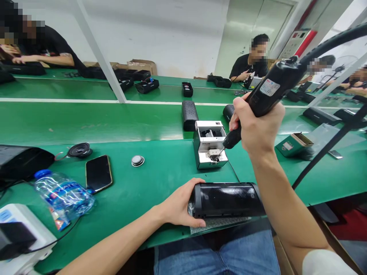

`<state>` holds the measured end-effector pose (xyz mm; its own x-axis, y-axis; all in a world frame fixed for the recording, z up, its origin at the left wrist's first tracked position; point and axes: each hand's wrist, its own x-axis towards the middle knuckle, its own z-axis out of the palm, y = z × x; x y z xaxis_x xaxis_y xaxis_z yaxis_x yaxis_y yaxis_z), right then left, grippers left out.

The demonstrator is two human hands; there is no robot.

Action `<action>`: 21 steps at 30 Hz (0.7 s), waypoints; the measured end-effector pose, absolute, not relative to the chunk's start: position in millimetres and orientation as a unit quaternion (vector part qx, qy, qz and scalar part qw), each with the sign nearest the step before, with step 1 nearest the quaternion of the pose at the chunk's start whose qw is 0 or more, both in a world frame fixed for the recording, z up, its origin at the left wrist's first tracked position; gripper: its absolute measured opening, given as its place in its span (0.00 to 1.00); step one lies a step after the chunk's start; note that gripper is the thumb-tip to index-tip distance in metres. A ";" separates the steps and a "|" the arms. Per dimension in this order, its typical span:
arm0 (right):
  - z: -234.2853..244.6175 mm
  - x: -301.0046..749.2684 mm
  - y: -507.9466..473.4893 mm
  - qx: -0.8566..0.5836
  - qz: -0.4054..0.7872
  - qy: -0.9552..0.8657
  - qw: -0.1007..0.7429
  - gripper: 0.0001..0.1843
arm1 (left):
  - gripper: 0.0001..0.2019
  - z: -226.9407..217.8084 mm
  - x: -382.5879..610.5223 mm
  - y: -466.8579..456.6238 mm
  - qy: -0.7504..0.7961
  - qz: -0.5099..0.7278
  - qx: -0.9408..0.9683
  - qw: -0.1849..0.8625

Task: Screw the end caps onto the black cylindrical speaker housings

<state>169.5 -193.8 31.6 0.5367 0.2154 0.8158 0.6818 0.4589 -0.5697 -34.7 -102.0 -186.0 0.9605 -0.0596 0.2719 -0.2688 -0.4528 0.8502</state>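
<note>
My left hand [180, 206] grips the left end of a black cylindrical speaker [226, 199] that lies on its side at the near edge of the green bench, on a strip of grey foam [218, 224]. In my right hand [258, 128] is a black electric screwdriver [271, 89], tilted, with a thick black cable rising to the upper right. Its bit touches the outlet of a white screw feeder box [208, 147] just beyond the speaker.
A smartphone [98, 172], a water bottle [64, 196], a loose speaker driver [79, 150] and a round metal part [137, 160] lie to the left. A green box [293, 144] sits right. More black speakers [189, 114] rest on the conveyor; other people work beyond.
</note>
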 end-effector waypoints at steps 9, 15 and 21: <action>32.8 168.4 -203.6 -0.498 -0.093 -0.440 0.741 0.11 | 0.55 -183.8 -35.1 -104.3 -0.093 0.101 0.845 0.517; 56.6 140.3 -236.0 -0.465 -0.063 -0.439 0.766 0.08 | 0.55 -184.3 -34.6 -106.1 -0.102 0.114 0.842 0.518; 66.5 117.5 -254.6 -0.506 -0.043 -0.411 0.757 0.05 | 0.54 -184.4 -34.8 -107.3 -0.116 0.129 0.842 0.511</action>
<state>117.5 -254.6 66.5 0.6576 0.3509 0.6666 0.4812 0.4851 -0.7301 -34.8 -107.3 -184.4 0.9400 -0.0642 0.3351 -0.3269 -0.4507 0.8307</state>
